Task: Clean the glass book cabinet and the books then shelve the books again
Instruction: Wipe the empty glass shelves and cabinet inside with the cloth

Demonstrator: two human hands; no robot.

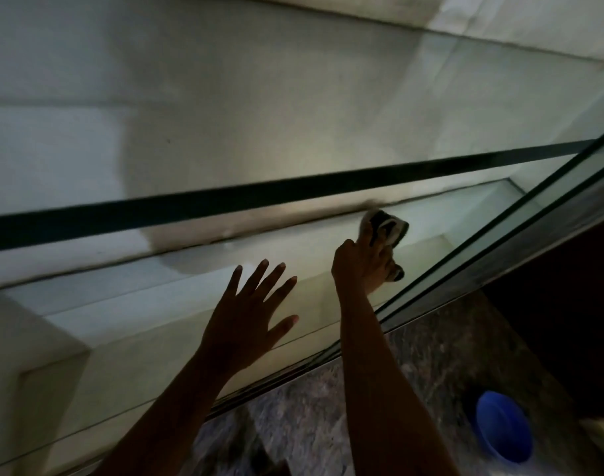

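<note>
Dim, greenish light. A soft pale glow, perhaps a reflected lamp, sits on the clear glass cabinet pane (293, 159); straight lines bow near the edges, all slightly blurred.

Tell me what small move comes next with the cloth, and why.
Probably draw the cloth leftward along the back edge of the glass shelf: the right hand grips it near the right end, with most of the shelf to its left.

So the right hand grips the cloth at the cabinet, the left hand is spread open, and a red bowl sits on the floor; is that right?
Not quite: the head view shows the bowl is blue, not red. The right hand does grip the cloth, and the left hand is spread open.
</note>
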